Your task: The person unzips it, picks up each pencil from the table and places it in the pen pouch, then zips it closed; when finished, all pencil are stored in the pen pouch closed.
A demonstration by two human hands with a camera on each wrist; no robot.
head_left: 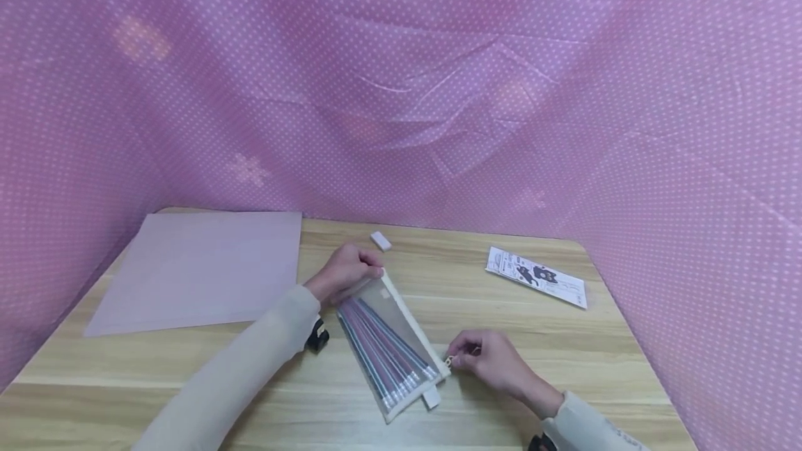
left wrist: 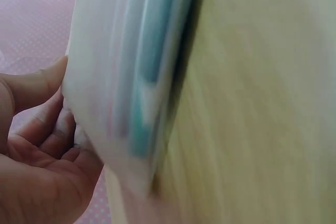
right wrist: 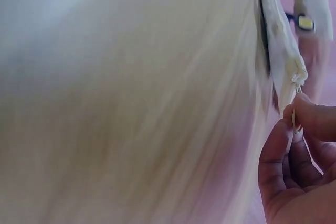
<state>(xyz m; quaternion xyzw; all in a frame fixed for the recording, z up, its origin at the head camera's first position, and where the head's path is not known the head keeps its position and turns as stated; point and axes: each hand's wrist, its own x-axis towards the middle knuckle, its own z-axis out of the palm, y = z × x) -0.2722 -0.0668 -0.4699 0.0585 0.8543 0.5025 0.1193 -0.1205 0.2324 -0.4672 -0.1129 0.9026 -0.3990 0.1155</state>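
Observation:
A see-through zip pencil case [head_left: 387, 339] with cream edging lies slanted in the middle of the head view. Inside it are several pencils [head_left: 382, 346] in blue-green and mauve, their pale ends toward the lower corner. My left hand [head_left: 347, 273] pinches the case's upper corner between thumb and fingers; the left wrist view shows the mesh side [left wrist: 100, 77] tilted up off the wood. At the opposite end of the zip edge, my right hand [head_left: 491, 362] pinches a small metal zipper pull [right wrist: 297, 121] between thumb and forefinger. A small white tab [head_left: 431, 397] sticks out below the case.
A white eraser-like block [head_left: 381, 241] lies beyond my left hand. To the right is a flat white packet [head_left: 536, 277] with dark cartoon figures. A large pale sheet [head_left: 207, 270] covers the table's left back. Pink dotted cloth [head_left: 401, 124] hangs around the wooden table [head_left: 282, 395].

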